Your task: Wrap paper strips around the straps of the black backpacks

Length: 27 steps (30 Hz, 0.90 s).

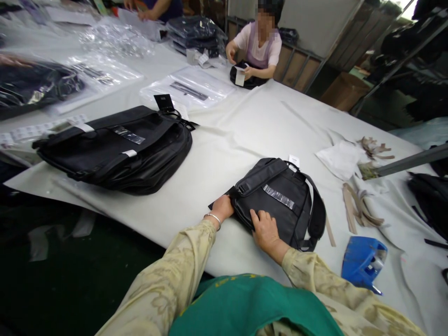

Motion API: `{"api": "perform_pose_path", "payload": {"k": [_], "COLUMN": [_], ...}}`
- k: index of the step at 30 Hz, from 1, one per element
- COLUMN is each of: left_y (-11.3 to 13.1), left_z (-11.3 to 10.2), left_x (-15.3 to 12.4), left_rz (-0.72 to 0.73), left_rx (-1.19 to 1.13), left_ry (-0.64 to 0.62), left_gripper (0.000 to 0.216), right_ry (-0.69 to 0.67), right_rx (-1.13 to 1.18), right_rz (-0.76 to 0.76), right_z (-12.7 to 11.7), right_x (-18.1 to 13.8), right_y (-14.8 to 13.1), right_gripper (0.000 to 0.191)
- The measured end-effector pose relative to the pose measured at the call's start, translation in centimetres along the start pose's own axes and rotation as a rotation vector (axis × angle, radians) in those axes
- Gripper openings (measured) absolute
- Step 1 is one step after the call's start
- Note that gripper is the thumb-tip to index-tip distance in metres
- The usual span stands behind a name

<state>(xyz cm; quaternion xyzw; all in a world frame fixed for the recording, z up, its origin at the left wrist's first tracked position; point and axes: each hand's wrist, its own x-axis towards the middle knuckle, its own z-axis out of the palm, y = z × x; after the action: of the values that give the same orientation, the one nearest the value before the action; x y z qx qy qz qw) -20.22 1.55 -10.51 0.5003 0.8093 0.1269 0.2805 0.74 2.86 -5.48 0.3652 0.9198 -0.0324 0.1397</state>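
Observation:
A black backpack (280, 191) lies on the pale table in front of me, its straps and back panel facing up. Clear film wraps a band across its middle, and a white tag (294, 161) shows at its top. My left hand (224, 206) is closed at the bag's left edge, where a dark flat piece juts out beside the fingers; the fingertips are partly hidden. Flat on the near side of the panel rests my right hand (266, 230), its fingers stretched out.
Another black backpack (119, 144) with a black hang tag (164, 102) lies to the left. A blue plastic tool (364, 261) and beige strips (357, 210) are at the right. Clear plastic bags (189, 88) lie farther back. Across the table, a person (261, 51) handles a dark item.

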Motion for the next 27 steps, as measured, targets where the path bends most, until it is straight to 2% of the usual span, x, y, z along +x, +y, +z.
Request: {"api": "perform_pose_path", "payload": {"k": [3,7,9,12,17,22,27], "left_y": [-0.2,-0.3,-0.3,-0.4,-1.0,-0.2,2.5], "left_z": [0.1,0.1,0.0,-0.3,-2.2,-4.3,-3.6], "left_x": [0.0,-0.2,-0.2,-0.2,-0.3,-0.7,0.1], "left_rz": [0.013,0.03,0.027,0.013,0.004,0.05,0.039], "left_rx": [-0.031,-0.064,-0.068,-0.066,-0.093,-0.189,-0.213], "left_ry": [0.003,0.012,0.01,0.005,-0.07,-0.189,-0.169], "left_gripper": [0.03,0.032,0.029,0.026,0.022,0.02,0.044], "right_ry": [-0.025,0.034,0.05,0.102,0.102,0.094,0.103], "right_rx": [-0.005,-0.037,-0.042,-0.034,0.019,0.029,-0.011], "right_rz": [0.022,-0.084,-0.122,-0.17,-0.221,-0.231,-0.224], "right_z": [-1.0,-1.8,-1.1,1.3,4.8,5.4,5.5], "right_x": [0.3,0.3,0.2,0.1,0.7,1.0,1.0], "right_y": [0.8,1.0,0.6,0.0,0.0,0.3,-0.1], "right_gripper": [0.052,0.048,0.051,0.055,0.064,0.068,0.067]}}
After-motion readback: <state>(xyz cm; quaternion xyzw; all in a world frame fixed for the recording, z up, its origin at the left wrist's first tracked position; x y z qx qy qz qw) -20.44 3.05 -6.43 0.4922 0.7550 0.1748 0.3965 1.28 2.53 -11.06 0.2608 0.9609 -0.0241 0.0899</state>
